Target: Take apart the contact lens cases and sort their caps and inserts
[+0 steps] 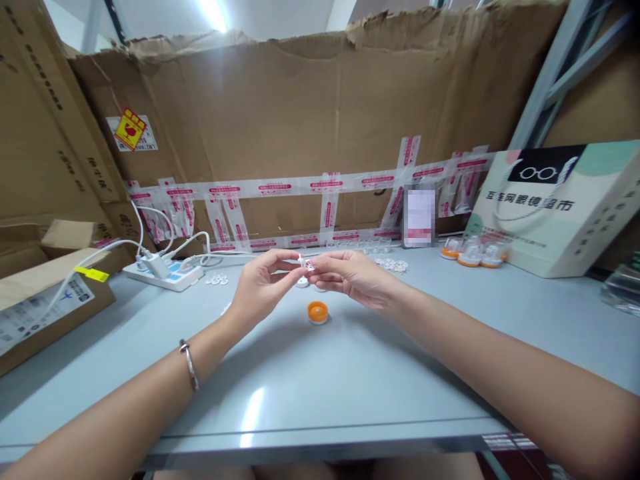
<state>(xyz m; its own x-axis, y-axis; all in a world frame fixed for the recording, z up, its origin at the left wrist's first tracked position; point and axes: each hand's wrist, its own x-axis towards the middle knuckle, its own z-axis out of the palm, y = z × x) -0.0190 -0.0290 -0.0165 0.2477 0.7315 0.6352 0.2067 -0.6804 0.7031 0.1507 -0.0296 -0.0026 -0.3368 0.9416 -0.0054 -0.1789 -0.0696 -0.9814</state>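
My left hand and my right hand meet above the middle of the table, fingertips almost touching. Between thumb and fingers, my left hand pinches a small white plastic part. Another small white piece is in the pinch of my right hand; whether the two are joined I cannot tell. On the table just below stands an orange round cap with a white base. A white disc shows behind my fingers, partly hidden.
Flat white parts lie in piles at left and right. A power strip with cables and an open carton are on the left. Clear-domed orange pieces, a phone and a paper bag stand right, before a cardboard wall.
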